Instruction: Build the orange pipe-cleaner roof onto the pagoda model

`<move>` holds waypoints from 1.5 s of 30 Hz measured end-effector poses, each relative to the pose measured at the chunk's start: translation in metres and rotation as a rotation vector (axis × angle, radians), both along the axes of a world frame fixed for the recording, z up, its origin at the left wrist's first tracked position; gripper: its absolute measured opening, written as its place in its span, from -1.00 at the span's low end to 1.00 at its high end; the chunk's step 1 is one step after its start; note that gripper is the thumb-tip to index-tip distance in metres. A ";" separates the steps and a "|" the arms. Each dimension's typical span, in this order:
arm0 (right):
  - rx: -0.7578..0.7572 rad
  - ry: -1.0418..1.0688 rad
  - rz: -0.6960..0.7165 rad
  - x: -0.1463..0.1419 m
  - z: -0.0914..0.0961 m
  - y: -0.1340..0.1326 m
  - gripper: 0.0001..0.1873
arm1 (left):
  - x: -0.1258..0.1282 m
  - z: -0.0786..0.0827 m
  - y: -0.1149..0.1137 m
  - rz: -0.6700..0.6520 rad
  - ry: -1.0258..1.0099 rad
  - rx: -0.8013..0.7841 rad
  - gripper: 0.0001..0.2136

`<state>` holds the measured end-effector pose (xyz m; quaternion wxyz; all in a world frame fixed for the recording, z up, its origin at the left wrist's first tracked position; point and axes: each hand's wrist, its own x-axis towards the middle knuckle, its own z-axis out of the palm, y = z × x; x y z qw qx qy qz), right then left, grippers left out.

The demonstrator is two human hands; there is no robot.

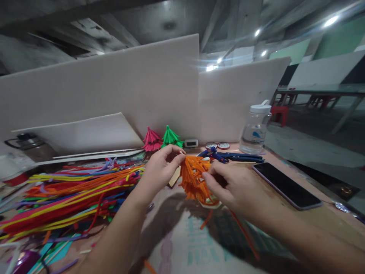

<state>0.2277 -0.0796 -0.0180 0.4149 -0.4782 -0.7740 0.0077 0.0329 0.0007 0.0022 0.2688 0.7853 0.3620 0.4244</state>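
Between my hands is an orange pipe-cleaner tree (194, 180), tilted on its side, with a pale piece (211, 202) showing at its lower edge. My left hand (161, 167) is closed, thumb and fingers pinching the narrow end, where a small light tip shows. On the other side, the bent fingers of my right hand (230, 182) are closed at the orange strands; the fingertips are partly hidden. Loose orange pipe cleaners (246, 236) lie below on the table. Behind my left hand stand a pink pipe-cleaner tree (152, 140) and a green one (170, 136).
Many coloured pipe cleaners (74, 198) are heaped at left, near a dark bottle (35, 146). Blue-handled pliers (242, 156) and a small white display device (191, 143) lie behind. A phone (286, 184) and a clear water jug (255, 131) are at right. White boards (128, 91) rise behind.
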 end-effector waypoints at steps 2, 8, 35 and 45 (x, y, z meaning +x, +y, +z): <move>0.041 -0.051 -0.022 0.000 0.000 -0.001 -0.68 | -0.001 -0.002 0.002 -0.021 0.015 -0.008 -0.88; 0.075 -0.161 -0.020 -0.003 -0.009 0.000 -0.70 | -0.006 0.000 0.002 -0.069 0.034 -0.034 -0.85; 0.091 -0.201 -0.017 -0.006 -0.014 0.002 -0.66 | -0.004 0.001 -0.001 -0.089 0.071 0.009 -0.85; 0.177 -0.215 -0.022 -0.006 -0.021 0.003 -0.69 | -0.004 0.000 -0.001 -0.080 0.081 0.008 -0.84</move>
